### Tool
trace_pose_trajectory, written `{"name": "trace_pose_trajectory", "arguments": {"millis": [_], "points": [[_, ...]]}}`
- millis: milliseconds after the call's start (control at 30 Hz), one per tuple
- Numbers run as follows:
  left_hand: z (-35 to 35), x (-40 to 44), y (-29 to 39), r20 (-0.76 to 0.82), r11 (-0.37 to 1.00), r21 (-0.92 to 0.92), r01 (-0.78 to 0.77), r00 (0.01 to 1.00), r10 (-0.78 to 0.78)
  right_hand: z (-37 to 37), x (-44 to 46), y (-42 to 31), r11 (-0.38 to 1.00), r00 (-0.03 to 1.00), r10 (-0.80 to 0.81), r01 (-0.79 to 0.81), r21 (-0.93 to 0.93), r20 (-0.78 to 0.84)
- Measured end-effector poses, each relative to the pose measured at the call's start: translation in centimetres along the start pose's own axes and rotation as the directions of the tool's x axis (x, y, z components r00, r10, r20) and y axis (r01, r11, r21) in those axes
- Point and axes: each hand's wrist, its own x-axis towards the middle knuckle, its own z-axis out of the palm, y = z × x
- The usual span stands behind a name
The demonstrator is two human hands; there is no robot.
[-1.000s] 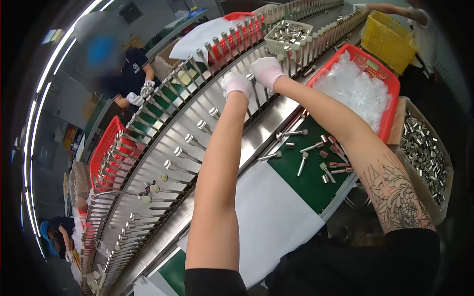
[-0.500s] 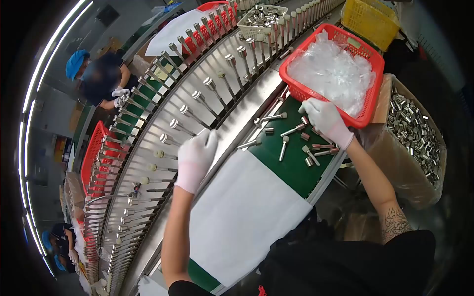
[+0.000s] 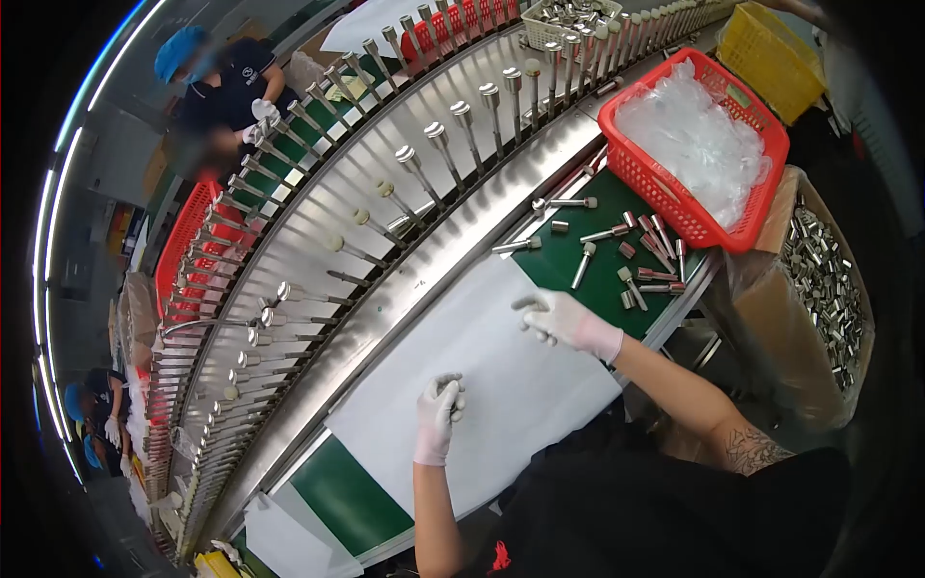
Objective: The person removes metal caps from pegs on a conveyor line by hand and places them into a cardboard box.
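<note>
My left hand (image 3: 438,414), in a white glove, is over the lower middle of the white sheet (image 3: 462,337); its fingers are curled in, and whatever they may hold is too small to make out. Over the sheet's right part, my right hand (image 3: 568,321) has its gloved fingers apart with nothing in them. Several metal pieces with rods (image 3: 584,265) lie on the green mat (image 3: 549,270), just beyond my right hand. Ahead runs a curved metal conveyor (image 3: 385,299) with rows of upright pins, many bearing silvery or pale caps (image 3: 436,135).
A red basket (image 3: 665,197) of clear plastic stands at the right, beside a carton (image 3: 756,279) of metal pieces. Behind are a yellow crate (image 3: 771,63) and a small white basket (image 3: 540,37). Co-workers in blue caps, one person (image 3: 231,91) nearest, are across the conveyor.
Both hands have drawn back toward my body over the white sheet, my right hand leaving the metal pieces by the red basket. The view has shifted, and the capped pins stand in different places.
</note>
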Motion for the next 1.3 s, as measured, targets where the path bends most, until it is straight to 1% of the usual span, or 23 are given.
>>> {"name": "trace_pose_trajectory", "arguments": {"millis": [67,133,167,200,267,333,367,400,433,467,533,567,600,667,767,833,867,933,1000,1067,1100,1167,1300], "points": [[-0.1,0.0,3.7,-0.036,0.990,0.037,-0.139,0.989,0.140,-2.0,2.4,-6.8,0.875,0.893,-0.412,0.332,-0.353,-0.182],[-0.5,0.4,10.0,-0.138,0.935,0.235,-0.266,0.943,0.303,-2.9,4.2,-15.3,0.580,0.643,-0.715,0.328,-0.745,-0.274],[-1.6,1.3,12.3,-0.144,0.792,0.457,-0.404,0.845,0.515,-3.1,6.0,-18.3,0.403,0.531,-0.821,0.277,-0.872,-0.211],[-2.7,2.6,14.6,-0.048,0.348,0.743,-0.572,0.473,0.880,-2.6,6.3,-22.2,0.337,0.622,-0.753,0.086,-0.937,-0.214],[-4.6,2.6,20.8,-0.040,0.133,0.956,-0.262,0.333,0.942,-3.2,10.2,-25.8,0.133,0.622,-0.774,-0.019,-0.991,-0.116],[-6.6,2.9,25.4,-0.078,0.101,0.995,-0.016,0.512,0.855,-0.4,11.1,-28.2,0.117,0.678,-0.730,0.000,-0.993,-0.086],[-7.2,3.6,26.6,-0.092,0.108,0.994,-0.004,0.497,0.863,2.2,9.4,-28.7,0.055,0.659,-0.751,0.115,-0.992,0.035],[-7.6,4.5,27.3,0.010,-0.022,1.000,0.013,0.593,0.805,5.1,7.1,-28.5,-0.018,0.629,-0.761,0.226,-0.974,0.160],[-7.8,5.2,27.9,0.100,-0.151,0.988,0.013,0.689,0.718,7.4,7.2,-27.8,0.003,0.671,-0.719,0.263,-0.965,0.181],[-7.9,5.4,28.8,0.088,-0.144,0.989,0.024,0.689,0.720,9.4,6.8,-27.5,-0.002,0.713,-0.664,0.298,-0.954,0.224],[-7.9,5.5,30.6,0.070,-0.247,0.966,0.072,0.850,0.522,12.2,8.9,-26.7,0.022,0.706,-0.655,0.374,-0.927,0.269],[-8.2,5.3,31.1,0.093,-0.253,0.967,0.042,0.862,0.498,13.1,10.1,-26.7,0.022,0.703,-0.656,0.382,-0.924,0.275],[-8.5,5.4,31.0,0.086,-0.254,0.966,0.050,0.864,0.497,13.9,11.3,-26.9,-0.003,0.722,-0.625,0.380,-0.925,0.298],[-8.2,6.7,29.6,0.363,-0.294,0.928,-0.227,0.725,0.586,14.8,13.0,-26.9,-0.034,0.737,-0.588,0.387,-0.921,0.332],[-5.6,10.1,29.3,0.289,-0.362,0.926,-0.106,0.817,0.499,16.0,14.5,-27.3,-0.169,0.831,-0.452,0.278,-0.946,0.325],[-4.4,12.6,29.8,0.271,-0.428,0.903,-0.047,0.834,0.481,15.3,14.7,-27.7,-0.103,0.873,-0.462,0.125,-0.987,0.159],[-4.3,13.8,30.5,0.285,-0.465,0.885,-0.023,0.817,0.501,15.1,16.2,-27.2,0.033,0.848,-0.528,0.071,-0.997,0.043],[-2.8,13.1,31.7,0.314,-0.492,0.870,-0.040,0.814,0.489,13.4,14.1,-27.3,0.030,0.796,-0.597,0.150,-0.988,0.103],[-1.9,11.4,32.1,0.421,-0.505,0.843,-0.184,0.811,0.408,11.6,13.3,-28.4,-0.262,0.781,-0.536,0.207,-0.943,0.320],[-0.5,4.5,34.5,0.411,-0.434,0.873,-0.224,0.817,0.404,9.2,10.4,-29.5,-0.344,0.671,-0.616,0.241,-0.907,0.412],[-1.0,0.0,35.5,0.479,-0.403,0.864,-0.301,0.737,0.477,7.6,5.9,-29.3,-0.137,0.464,-0.836,0.344,-0.929,0.295],[-2.0,-8.4,35.9,0.435,-0.331,0.899,-0.287,0.679,0.592,3.5,1.8,-27.7,-0.086,0.372,-0.904,0.328,-0.941,0.212],[-5.0,-9.5,33.1,0.336,-0.260,0.942,-0.213,0.610,0.718,-2.4,5.1,-22.7,-0.018,0.478,-0.859,0.327,-0.945,0.182]]}}
